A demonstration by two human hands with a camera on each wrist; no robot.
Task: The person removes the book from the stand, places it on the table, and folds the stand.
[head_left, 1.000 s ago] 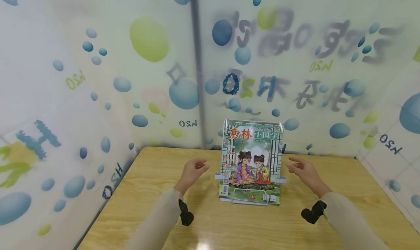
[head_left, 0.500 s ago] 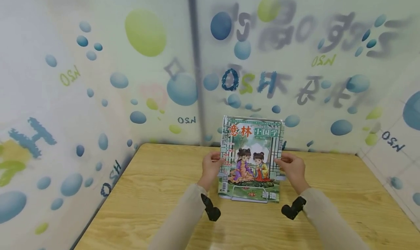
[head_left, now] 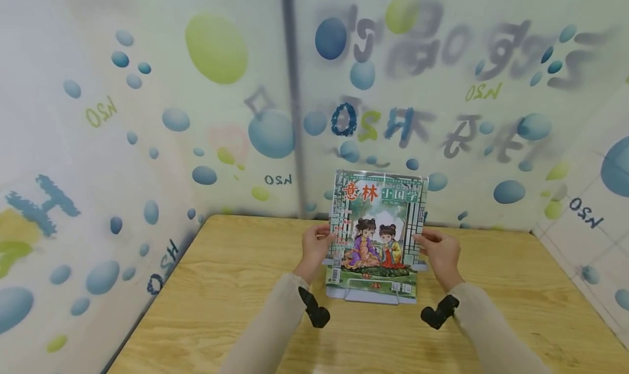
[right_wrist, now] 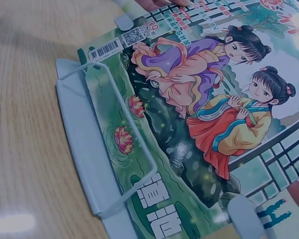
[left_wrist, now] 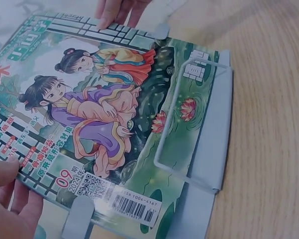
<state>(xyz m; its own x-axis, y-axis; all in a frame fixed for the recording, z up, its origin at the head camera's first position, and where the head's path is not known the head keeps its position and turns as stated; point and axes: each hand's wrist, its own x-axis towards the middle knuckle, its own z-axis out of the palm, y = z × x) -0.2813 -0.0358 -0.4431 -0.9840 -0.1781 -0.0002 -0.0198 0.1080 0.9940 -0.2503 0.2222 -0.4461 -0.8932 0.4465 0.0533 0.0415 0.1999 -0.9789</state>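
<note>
A glossy magazine [head_left: 378,226] with two cartoon children on its cover leans upright on a pale book stand [head_left: 372,296]. My left hand [head_left: 316,251] pinches its left edge, thumb on the cover and fingers behind. On the opposite edge my right hand [head_left: 444,256] pinches it the same way. The stand's wire bar [left_wrist: 161,134] crosses the lower cover, over the lotus flowers. Below the magazine's bottom edge, a strip of the stand's ledge [right_wrist: 82,144] shows. Pale side arms of the stand, one [left_wrist: 79,217] near the barcode, reach round both edges.
The stand rests on a light wood table [head_left: 236,286]. Behind the table hangs a pale curtain [head_left: 255,52] printed with blue and green dots. Black cameras [head_left: 314,308] are strapped on both wrists.
Both hands have come inward from beside the magazine and taken hold of its edges. Since half a second ago the magazine has risen slightly, baring more of the stand's ledge.
</note>
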